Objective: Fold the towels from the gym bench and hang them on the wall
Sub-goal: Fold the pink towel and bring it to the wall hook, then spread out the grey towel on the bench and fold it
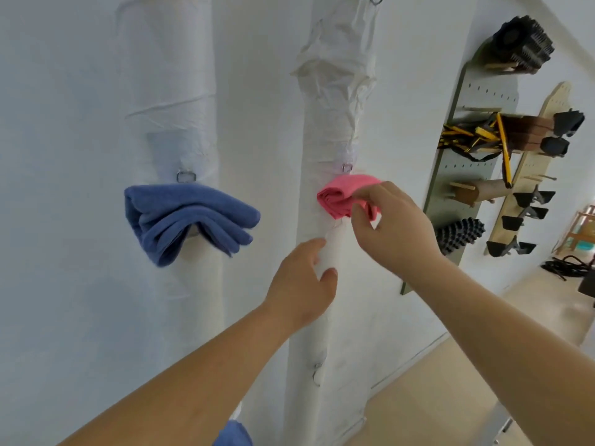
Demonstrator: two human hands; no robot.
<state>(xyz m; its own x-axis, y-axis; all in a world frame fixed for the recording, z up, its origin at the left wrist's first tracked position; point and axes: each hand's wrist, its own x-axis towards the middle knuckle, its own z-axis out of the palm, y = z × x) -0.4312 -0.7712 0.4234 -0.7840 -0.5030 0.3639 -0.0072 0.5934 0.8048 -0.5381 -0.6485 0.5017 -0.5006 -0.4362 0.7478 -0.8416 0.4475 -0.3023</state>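
1. The right hand (392, 226) pinches the folded pink towel (341, 194) with curled fingers. The towel sits at its fingertips against the white wrapped post (335, 123), just under a metal ring (346, 168).
2. The left hand (302, 278) lies below and left of the right hand, thumb and fingers on the same post. Whether it grips the wrapping I cannot tell.
3. The folded blue towel (190, 217) hangs well to the left of both hands, on a second wrapped post (167, 75).
4. Beyond the right hand, to its right, a grey pegboard (483, 91) carries gym gear.

Left white-wrapped post (167, 91): folded blue towel (190, 217) hung. Right post (325, 317): pink towel (341, 194) against it.
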